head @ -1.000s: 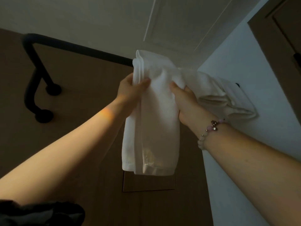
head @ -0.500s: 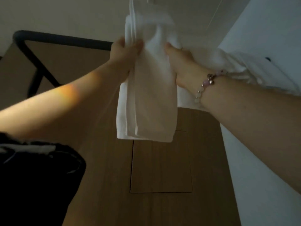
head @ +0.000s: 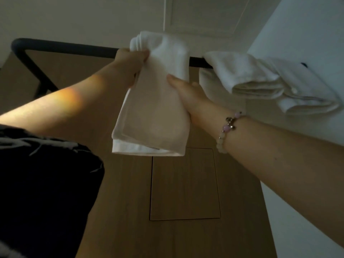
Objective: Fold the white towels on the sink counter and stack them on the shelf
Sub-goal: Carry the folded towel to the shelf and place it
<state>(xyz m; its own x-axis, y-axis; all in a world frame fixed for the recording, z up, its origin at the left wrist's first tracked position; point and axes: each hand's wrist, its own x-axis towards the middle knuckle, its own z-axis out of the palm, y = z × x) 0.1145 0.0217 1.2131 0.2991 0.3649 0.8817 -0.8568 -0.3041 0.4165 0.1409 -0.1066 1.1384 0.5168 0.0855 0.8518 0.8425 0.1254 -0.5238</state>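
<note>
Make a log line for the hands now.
left hand: grips folded towel | right hand: holds its side | other towels: by black rail

I see a black tubular shelf (head: 65,48); folded white towels (head: 258,78) lie on its right end, hanging over the edge.

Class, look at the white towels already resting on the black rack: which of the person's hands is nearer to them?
Right. The right hand grips the held towel on the side facing the stacked towels; the left hand grips its far side.
</note>
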